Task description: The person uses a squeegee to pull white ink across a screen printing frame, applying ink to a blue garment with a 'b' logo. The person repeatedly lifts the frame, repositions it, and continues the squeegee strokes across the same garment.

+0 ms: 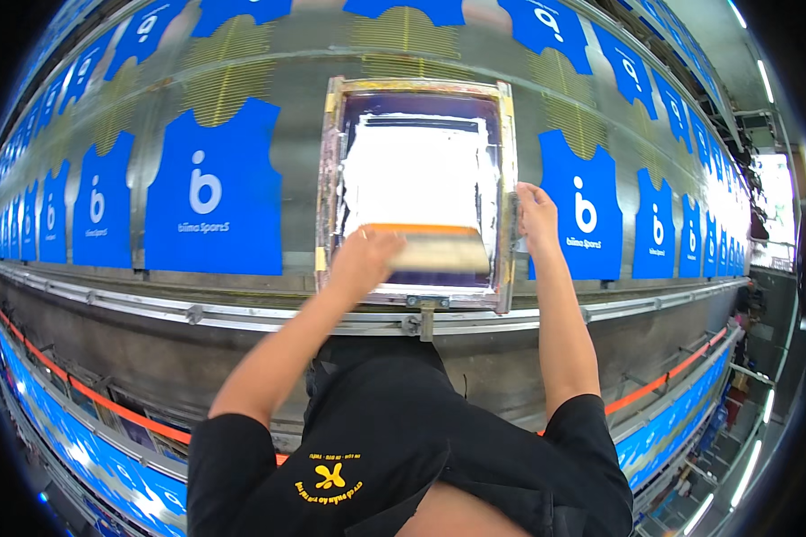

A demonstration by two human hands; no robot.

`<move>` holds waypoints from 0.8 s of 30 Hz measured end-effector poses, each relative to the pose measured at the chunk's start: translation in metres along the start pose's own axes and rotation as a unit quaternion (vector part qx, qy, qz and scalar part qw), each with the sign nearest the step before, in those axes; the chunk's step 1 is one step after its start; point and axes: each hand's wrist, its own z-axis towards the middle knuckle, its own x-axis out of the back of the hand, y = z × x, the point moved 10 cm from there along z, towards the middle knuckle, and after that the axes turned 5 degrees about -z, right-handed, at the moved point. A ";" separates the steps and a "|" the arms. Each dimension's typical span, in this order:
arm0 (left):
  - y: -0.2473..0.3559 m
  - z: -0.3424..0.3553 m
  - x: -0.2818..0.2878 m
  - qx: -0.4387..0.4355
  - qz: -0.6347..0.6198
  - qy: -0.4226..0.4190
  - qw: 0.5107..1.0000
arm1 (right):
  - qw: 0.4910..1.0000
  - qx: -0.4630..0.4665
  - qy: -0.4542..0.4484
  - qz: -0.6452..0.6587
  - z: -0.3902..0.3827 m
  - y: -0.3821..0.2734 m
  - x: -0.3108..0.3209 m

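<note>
The left hand (pixel 367 258) clasped the squeegee (pixel 443 252) at the printing frame's (pixel 330 170) seven o'clock; the right hand (pixel 538 215) curled at three o'clock, grip unclear.

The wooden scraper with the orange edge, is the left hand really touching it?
Touching. The head view shows the left hand gripping the left end of the wooden scraper, with no gap between them.

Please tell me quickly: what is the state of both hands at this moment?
Left hand: closed, holding the squeegee.
Right hand: fingers bent at the frame's right edge; whether it grips cannot be told.
</note>
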 end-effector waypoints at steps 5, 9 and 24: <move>0.042 -0.049 0.018 -0.044 0.016 0.074 0.996 | 0.976 0.172 0.129 -0.041 -0.015 -0.034 0.010; 0.001 -0.073 0.061 -0.021 0.009 0.020 1.000 | 0.979 0.154 0.136 -0.008 -0.050 -0.041 -0.039; -0.243 -0.247 0.279 0.081 0.081 -0.085 0.990 | 0.986 0.135 0.096 -0.019 -0.186 -0.046 -0.426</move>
